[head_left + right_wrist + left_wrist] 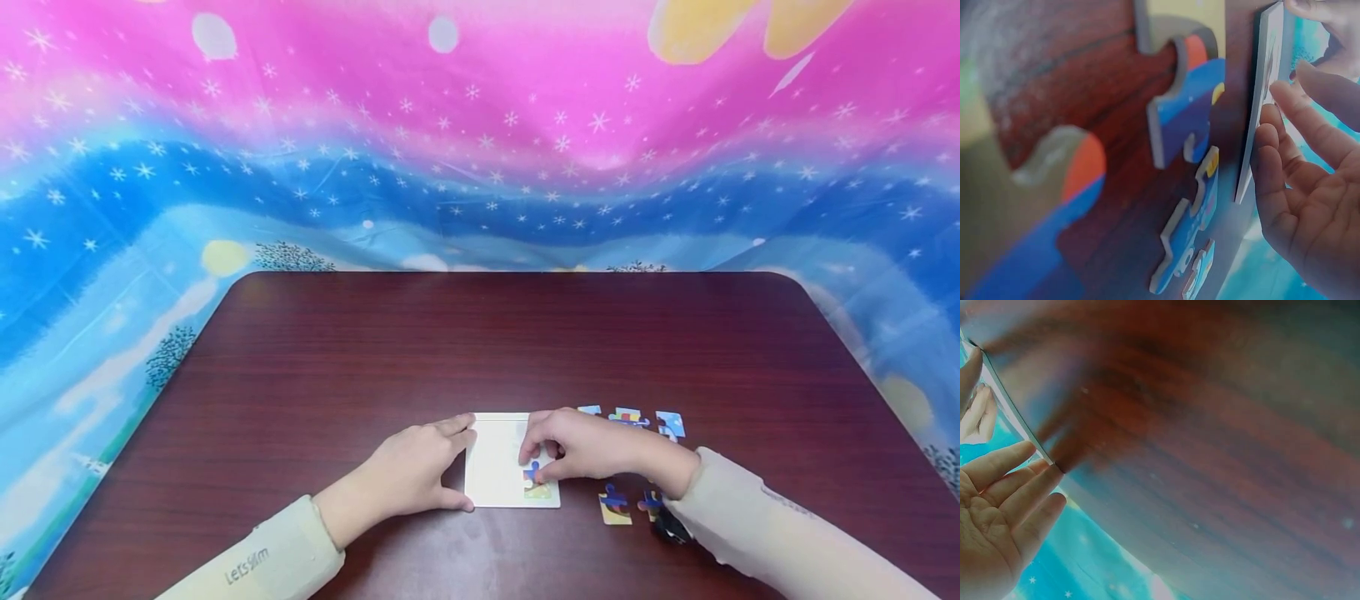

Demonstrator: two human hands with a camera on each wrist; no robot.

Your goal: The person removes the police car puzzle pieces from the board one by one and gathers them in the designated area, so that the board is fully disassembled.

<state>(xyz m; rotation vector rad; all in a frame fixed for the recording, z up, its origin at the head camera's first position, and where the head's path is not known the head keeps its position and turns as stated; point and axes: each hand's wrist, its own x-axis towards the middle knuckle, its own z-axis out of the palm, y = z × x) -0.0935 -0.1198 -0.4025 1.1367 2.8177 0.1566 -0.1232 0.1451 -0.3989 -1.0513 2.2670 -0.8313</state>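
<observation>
A white puzzle board [495, 467] lies near the table's front edge. My left hand [412, 467] braces its left side, straight fingers at the upper corner and thumb at the lower one; in the left wrist view those fingertips [1054, 472] meet the board's thin edge. My right hand [581, 442] reaches over the board's right side. Its thumb and index finger pinch around the tab of a blue and yellow puzzle piece [537, 485] in the lower right corner. In the right wrist view its curved fingers [1272, 156] lie against the board [1263, 94].
Right of the board lie loose pieces: a blue and yellow one [615, 507], one partly under the right sleeve [651, 503], and several behind the right hand, including a light blue piece [670, 423]. The dark red table [375, 350] has a patterned cloth [480, 192] behind it.
</observation>
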